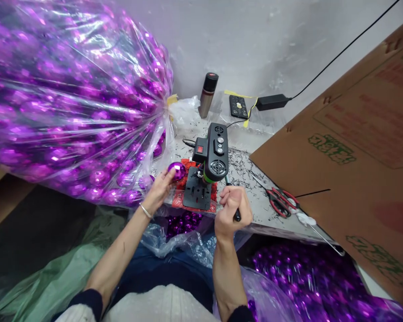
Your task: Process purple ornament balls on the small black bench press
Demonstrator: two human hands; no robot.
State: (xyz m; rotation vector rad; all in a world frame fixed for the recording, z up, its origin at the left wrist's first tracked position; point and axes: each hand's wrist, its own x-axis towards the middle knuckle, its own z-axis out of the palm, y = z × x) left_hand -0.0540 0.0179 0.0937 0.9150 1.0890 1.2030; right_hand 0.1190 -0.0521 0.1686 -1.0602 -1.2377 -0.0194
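Note:
A shiny purple bauble [178, 170] is pinched in the fingertips of my left hand [159, 190], just left of a small black bench machine [218, 150]. My right hand [234, 208] is wrapped round the machine's lever handle [237, 215], whose black end shows below the fist. The machine has a red switch on its side box and a slotted black base plate [197, 190]. Red material [179, 199] lies under the plate. Part of the lever is hidden by my right fingers.
A huge clear bag of purple baubles [87, 103] fills the left. Behind the machine are a flask [208, 96], a dark phone-like slab [238, 106] and a black power adapter [272, 102]. Red-handled scissors [282, 201] lie by a large cardboard box [356, 134]. More purple baubles [309, 273] sit below.

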